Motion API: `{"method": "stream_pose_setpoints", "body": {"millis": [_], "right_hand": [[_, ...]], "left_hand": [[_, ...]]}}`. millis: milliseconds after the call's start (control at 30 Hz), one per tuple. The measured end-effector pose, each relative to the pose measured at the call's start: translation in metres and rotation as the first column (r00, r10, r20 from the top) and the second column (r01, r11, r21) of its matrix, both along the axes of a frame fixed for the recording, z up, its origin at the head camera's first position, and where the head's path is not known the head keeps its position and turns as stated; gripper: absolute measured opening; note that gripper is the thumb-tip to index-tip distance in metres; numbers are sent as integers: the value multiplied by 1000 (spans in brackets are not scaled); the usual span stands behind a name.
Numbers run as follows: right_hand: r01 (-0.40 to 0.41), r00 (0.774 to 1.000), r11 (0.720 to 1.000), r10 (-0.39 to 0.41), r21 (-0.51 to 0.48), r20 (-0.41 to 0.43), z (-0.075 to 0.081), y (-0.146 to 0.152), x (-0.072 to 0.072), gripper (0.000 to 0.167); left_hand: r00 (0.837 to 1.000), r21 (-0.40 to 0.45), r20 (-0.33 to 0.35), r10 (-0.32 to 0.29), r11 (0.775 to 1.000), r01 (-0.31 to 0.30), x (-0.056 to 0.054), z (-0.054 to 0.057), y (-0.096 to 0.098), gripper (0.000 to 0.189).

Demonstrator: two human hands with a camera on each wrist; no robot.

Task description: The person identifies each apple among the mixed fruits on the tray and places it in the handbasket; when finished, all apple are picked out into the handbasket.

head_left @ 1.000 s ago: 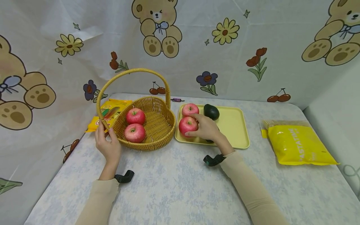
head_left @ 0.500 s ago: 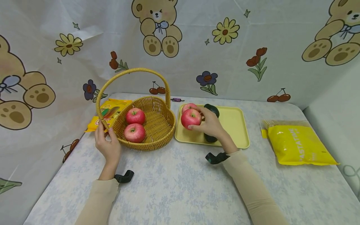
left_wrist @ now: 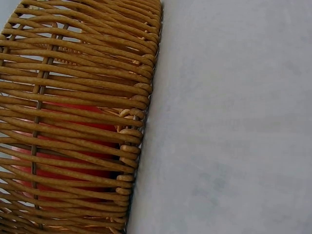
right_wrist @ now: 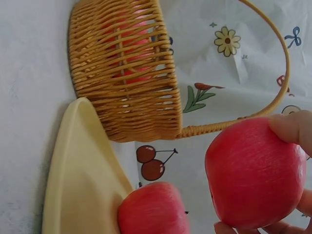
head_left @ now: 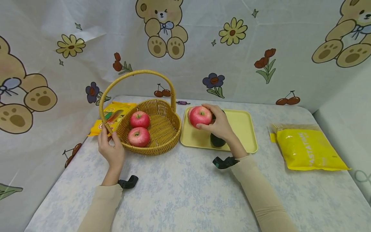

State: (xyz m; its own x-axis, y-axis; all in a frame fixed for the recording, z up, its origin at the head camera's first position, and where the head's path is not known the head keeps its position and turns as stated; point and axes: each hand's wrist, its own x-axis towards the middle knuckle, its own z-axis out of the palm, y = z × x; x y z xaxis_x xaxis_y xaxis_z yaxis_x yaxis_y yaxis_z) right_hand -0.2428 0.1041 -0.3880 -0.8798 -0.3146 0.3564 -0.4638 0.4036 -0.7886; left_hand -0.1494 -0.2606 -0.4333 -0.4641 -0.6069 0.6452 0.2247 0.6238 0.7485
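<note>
My right hand [head_left: 221, 124] grips a red apple [head_left: 200, 116] between thumb and fingers, raised above the pale yellow tray [head_left: 246, 129]. A second apple [right_wrist: 153, 209] sits on the tray behind it, mostly hidden in the head view. Two dark green avocados lie on the tray: the nearer avocado [head_left: 217, 140] shows below my hand, the farther is almost covered. At the left, my left hand [head_left: 112, 151] holds the wicker basket [head_left: 159, 149] where its handle meets the rim. Inside the basket, one apple [head_left: 139, 120] lies behind another apple [head_left: 139, 137].
Behind the basket's left side is a yellow food packet [head_left: 121, 108]. A yellow pasta bag [head_left: 307, 149] lies at the right of the table. Near the back edge is a small purple-wrapped item [head_left: 182, 103]. A patterned cloth [head_left: 191, 74] hangs behind the table.
My right hand has lifted the front apple off the tray, moving it up and slightly right. This uncovers the nearer avocado. My left hand and the basket stay in place.
</note>
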Motion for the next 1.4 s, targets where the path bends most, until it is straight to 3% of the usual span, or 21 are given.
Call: {"method": "stream_pose_setpoints", "body": {"millis": [300,700,867,1400], "right_hand": [[26,999,999,-28,-30,-46,21,-9,13,75],[-49,998,997,46,-59,-52,35,-61,16,74],[-56,998,997,54,-50,-28,34,-90,13,76],[-29,999,989,26,147,22,22,-153,-1,79]], "left_hand": [[1000,-6,-9,-6,1000,6,-1,-1,-1,46],[1000,-8,-5,-3,1000,3,-1,0,0,49],[1000,-7,-9,-7,1000,7,-1,0,0,49],[1000,-6,6,-1,1000,1,0,1,0,49]]}}
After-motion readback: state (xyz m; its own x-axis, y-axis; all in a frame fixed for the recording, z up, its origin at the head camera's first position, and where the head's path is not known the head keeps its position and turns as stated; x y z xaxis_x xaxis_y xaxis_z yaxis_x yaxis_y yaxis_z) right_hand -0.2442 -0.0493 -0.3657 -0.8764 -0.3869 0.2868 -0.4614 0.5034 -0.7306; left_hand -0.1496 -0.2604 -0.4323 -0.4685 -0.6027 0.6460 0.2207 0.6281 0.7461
